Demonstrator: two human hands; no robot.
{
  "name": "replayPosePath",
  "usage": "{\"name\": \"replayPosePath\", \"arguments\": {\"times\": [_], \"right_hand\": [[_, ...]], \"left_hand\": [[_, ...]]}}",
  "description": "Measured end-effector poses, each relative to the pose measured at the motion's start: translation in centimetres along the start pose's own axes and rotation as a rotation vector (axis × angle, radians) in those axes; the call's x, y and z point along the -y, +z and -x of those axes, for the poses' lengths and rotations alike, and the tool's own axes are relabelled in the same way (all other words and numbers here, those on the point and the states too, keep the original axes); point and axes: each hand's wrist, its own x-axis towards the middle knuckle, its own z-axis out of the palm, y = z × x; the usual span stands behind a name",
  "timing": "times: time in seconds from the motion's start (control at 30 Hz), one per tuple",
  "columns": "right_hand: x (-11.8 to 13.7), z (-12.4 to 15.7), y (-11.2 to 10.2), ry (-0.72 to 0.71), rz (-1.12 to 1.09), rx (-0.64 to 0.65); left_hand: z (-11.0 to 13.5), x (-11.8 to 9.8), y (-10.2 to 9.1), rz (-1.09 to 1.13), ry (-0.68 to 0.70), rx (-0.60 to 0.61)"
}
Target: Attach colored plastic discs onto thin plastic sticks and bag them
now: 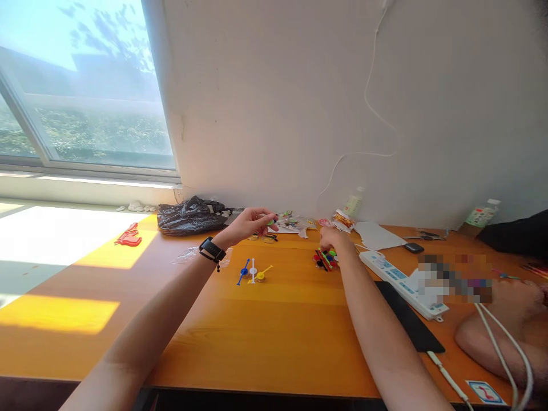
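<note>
My left hand (252,224), with a black watch on the wrist, is raised above the table, its fingers pinched on a small green piece (271,222) with a dark part beside it. My right hand (334,238) reaches down, fingers curled, to a pile of small red, black, green and white plastic pieces (325,260). Whatever those fingertips grip is hidden. Between my arms lie three arrow-shaped plastic spinners side by side: a blue spinner (244,272), a white spinner (253,270) and a yellow spinner (261,275).
A black plastic bag (190,216), glasses (268,238) and wrappers lie toward the wall. At left is a red toy gun (129,235). A power strip (402,283), black phone (409,317), cables and another person's arm (483,337) occupy the right.
</note>
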Motion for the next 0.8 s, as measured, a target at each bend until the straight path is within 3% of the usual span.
{"name": "replayPosePath", "arguments": {"times": [0.17, 0.4, 0.8], "right_hand": [[-0.19, -0.68, 0.21, 0.076, 0.071, 0.098], [0.20, -0.93, 0.51, 0.135, 0.078, 0.108], [0.38, -0.94, 0.68, 0.174, 0.037, 0.122]], "left_hand": [[0.16, -0.40, 0.38, -0.014, -0.061, 0.033], [0.31, -0.48, 0.38, -0.008, -0.112, 0.084], [0.22, -0.15, 0.30, -0.083, -0.082, 0.159]]}}
